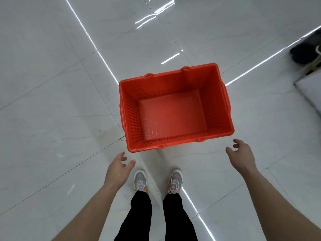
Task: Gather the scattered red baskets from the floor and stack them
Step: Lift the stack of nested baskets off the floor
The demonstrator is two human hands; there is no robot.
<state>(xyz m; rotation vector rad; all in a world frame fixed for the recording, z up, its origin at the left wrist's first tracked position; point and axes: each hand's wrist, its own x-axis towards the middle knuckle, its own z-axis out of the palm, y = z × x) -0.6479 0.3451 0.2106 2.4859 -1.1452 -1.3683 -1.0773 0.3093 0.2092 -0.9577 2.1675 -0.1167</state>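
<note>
One red plastic basket [175, 108] stands upright on the glossy white tiled floor, just ahead of my feet, its inside bare and its side walls perforated. My left hand [118, 168] hovers below the basket's near left corner, fingers relaxed and spread, holding nothing. My right hand [240, 153] hovers off the near right corner, fingers also loose and apart from the rim. Neither hand touches the basket. No other basket is in view.
My two feet in pale sneakers [158, 180] stand right behind the basket. A dark bag-like object [307, 49] lies at the far right edge, with a white low platform or box corner [311, 91] below it. Tiled floor stretches to the left and ahead.
</note>
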